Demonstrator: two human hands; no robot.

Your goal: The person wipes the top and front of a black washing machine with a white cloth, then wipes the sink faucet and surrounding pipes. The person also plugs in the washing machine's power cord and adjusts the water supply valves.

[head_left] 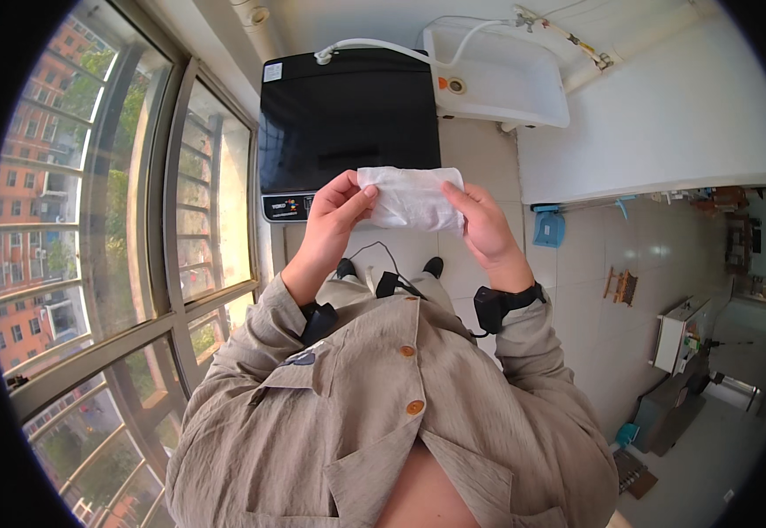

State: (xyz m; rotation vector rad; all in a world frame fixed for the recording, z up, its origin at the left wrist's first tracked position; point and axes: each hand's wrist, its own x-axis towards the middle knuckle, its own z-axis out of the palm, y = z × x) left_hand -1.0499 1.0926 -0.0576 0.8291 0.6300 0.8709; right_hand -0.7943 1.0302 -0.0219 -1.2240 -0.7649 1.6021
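Observation:
A white cloth or wipe (411, 201), folded into a rough rectangle, is stretched between my two hands in front of my body. My left hand (334, 209) pinches its left edge, thumb on top. The right edge is gripped by my right hand (485, 220), the thumb on the near face and the other fingers mostly hidden behind. Just beyond the cloth stands a washing machine (348, 119) with a glossy black lid and a control strip at its front left. The cloth overlaps the machine's front right corner in the picture.
A white sink (506, 75) with a drain is right of the machine, and a pale hose (374, 42) runs from the machine's top toward the tap. Barred windows (211, 194) line the left. A blue dustpan (548, 226) and a small wooden stool (620, 287) are to the right.

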